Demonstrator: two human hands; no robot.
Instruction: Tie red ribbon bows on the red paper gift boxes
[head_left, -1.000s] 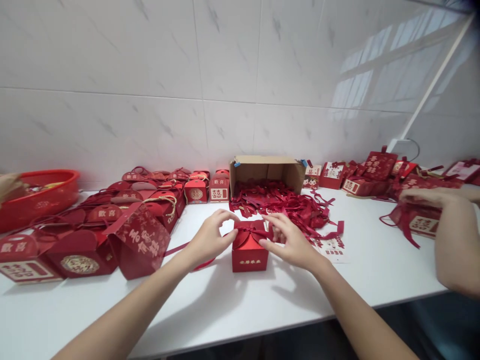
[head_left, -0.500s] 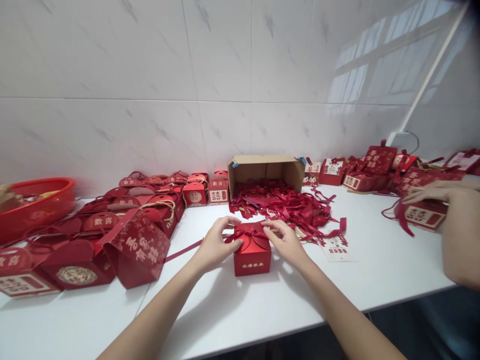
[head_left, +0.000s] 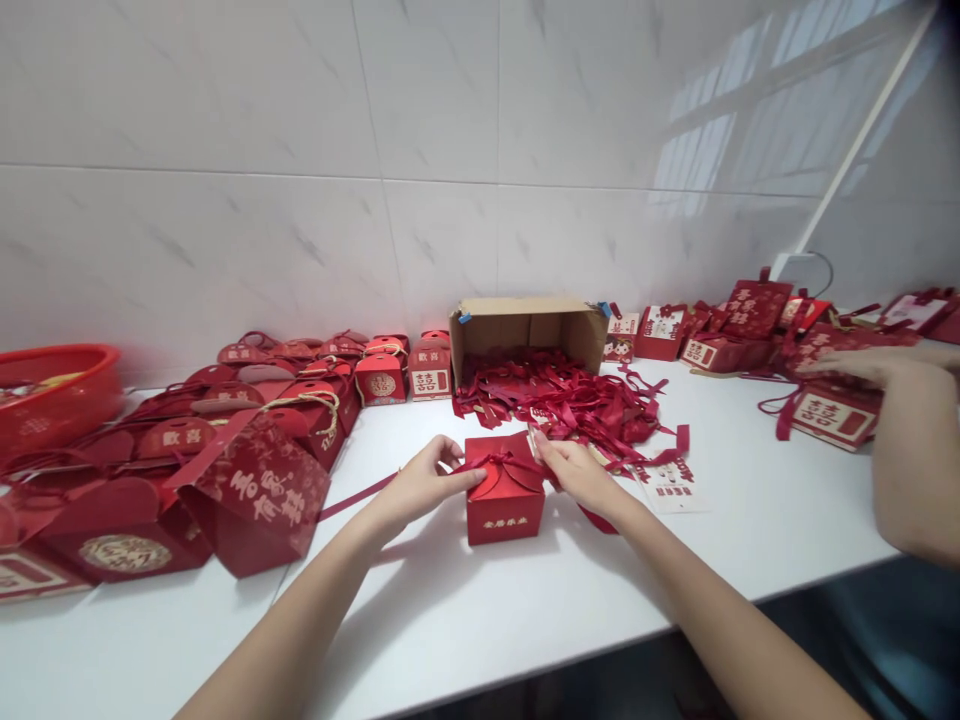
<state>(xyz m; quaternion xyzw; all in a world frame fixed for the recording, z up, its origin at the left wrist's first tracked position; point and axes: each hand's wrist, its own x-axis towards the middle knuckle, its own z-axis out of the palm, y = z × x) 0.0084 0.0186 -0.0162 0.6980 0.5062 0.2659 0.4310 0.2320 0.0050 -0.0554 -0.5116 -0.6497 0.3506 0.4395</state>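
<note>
A small red gift box (head_left: 504, 515) with gold characters stands upright on the white table, its petal-shaped flaps folded shut. Across its top runs a dark red ribbon (head_left: 501, 459), crossed over at the middle. At the box's left edge my left hand (head_left: 427, 492) pinches the ribbon, thumb against the lid; a long tail trails off to the left. On the other side my right hand (head_left: 579, 474) is closed on the ribbon by the right top corner, and a loose end shows below that wrist. Part of the fingers is hidden.
Rows of red gift boxes (head_left: 165, 440) crowd the left, beside a red basin (head_left: 64, 395). Behind, a cardboard box (head_left: 529, 306) lies on its side, spilling ribbons (head_left: 622, 420). A printed card (head_left: 670, 487) lies to the right. A co-worker's hand (head_left: 862, 362) hovers over another box (head_left: 834, 415).
My right hand has drawn its ribbon end a little to the right, and a tail now shows below my wrist. The view has shifted slightly. The co-worker's hand has risen from the box.
</note>
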